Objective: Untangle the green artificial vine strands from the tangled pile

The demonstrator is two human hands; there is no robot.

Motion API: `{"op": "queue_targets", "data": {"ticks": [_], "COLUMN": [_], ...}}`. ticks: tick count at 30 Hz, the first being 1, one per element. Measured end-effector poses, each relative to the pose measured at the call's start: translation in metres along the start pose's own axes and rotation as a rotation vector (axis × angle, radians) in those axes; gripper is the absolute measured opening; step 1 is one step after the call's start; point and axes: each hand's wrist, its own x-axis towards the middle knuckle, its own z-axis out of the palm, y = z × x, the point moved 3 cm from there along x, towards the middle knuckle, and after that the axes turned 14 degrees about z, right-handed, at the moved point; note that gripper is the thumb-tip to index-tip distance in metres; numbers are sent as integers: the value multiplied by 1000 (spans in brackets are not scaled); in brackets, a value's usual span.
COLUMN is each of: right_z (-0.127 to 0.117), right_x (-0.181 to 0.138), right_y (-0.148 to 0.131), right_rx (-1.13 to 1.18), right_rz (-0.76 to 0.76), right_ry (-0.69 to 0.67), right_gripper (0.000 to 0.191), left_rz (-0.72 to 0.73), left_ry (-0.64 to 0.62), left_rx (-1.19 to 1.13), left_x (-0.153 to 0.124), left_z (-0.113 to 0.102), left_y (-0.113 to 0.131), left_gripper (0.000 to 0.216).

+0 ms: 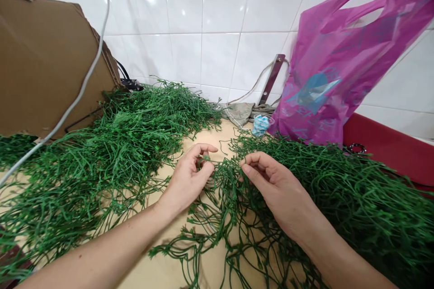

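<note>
Thin green plant stems (227, 180) with small forked tips, plastic-looking, hang and lie tangled between my hands. My left hand (186, 180) has its fingers curled round a bit of green stem, with the index finger reaching out past the thumb. Opposite it, my right hand (271, 180) pinches a stem between thumb and index finger. Loose stems spread below both hands over the tan surface (149, 262). How far each held stem runs into the tangle I cannot tell.
A large heap of green stems (135, 131) covers the left, another heap (356, 189) the right. Behind stand a cardboard box (44, 63), a white cable (91, 72), a purple plastic bag (325, 81), a blue-and-white bundle (260, 125), a metal bracket (273, 76) and the tiled wall (220, 4).
</note>
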Motion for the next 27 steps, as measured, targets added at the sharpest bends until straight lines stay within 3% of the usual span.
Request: {"op": "queue_targets", "data": {"ticks": [6,11,15,21,25,27], "right_z": [14,8,6,10,3,-5], "right_x": [-1,-1,-2,-2,3,7], "right_y": [4,-1,-2,-2,2,3], "right_rx": [91,-158,-272,16,223,287], "right_rz": [29,-100,-159,39,111,125], "right_ry": [-72,59,138,-86,-97,-85], "right_gripper": [18,7,5,5,15,22], "left_rz": [105,121,175,332,304,274], "left_ry": [-235,-287,-341,-427,-486,-452], "left_rx": [-82,36,135,124,30,-32], "left_x": [-3,0,1,0,0,0], "left_z": [6,8,8,7,5,4], "left_y": [10,10,12,21,24,22], "left_gripper": [30,8,6,23,28,26]}}
